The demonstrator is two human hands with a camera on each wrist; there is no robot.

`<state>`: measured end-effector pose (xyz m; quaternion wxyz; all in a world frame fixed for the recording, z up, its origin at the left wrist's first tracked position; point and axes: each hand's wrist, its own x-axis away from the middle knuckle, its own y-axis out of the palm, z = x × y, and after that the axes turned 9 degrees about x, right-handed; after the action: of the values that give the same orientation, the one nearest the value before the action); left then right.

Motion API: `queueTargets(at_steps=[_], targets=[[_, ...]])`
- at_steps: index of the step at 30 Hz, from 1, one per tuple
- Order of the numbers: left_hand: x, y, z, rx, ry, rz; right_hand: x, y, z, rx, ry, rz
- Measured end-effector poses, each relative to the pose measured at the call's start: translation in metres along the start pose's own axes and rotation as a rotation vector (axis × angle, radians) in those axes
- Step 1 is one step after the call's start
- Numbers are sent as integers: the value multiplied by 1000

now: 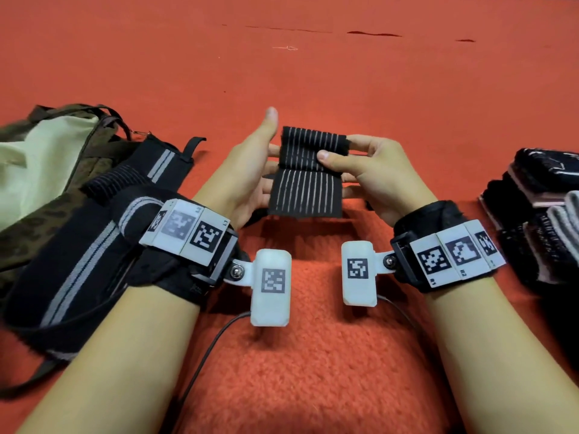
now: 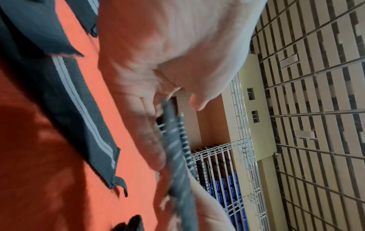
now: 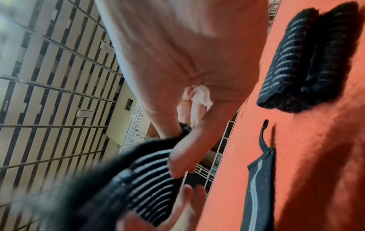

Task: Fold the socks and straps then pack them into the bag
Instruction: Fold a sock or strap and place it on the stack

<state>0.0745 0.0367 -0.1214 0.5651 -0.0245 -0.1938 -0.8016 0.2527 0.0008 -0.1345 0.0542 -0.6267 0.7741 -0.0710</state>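
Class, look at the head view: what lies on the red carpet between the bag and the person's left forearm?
In the head view, long black straps with grey stripes lie between the bag and the left forearm, partly overlapping the bag's edge.

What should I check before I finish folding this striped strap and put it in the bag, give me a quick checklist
1. Right hand pinches the striped strap, thumb on top: ok.
2. Left hand supports the strap's other edge with straight fingers: ok.
3. Fold finished: not ok; the strap is bent along one crease, the lower half hanging loose.
4. Bag within reach on the left: ok; whether its mouth is open, cannot tell.
5. Long grey-striped straps by the bag folded: not ok, they lie spread out.
6. Folded pile on the right kept clear of the hands: ok.
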Motion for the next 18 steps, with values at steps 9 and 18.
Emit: queueTargets(at_steps=[9,18], targets=[[2,-6,0,58,-119,-66,0,-4,0,64,-154,-65],[3,1,-2,-46,114,16,1,-13,-13,-19,-27,-154]])
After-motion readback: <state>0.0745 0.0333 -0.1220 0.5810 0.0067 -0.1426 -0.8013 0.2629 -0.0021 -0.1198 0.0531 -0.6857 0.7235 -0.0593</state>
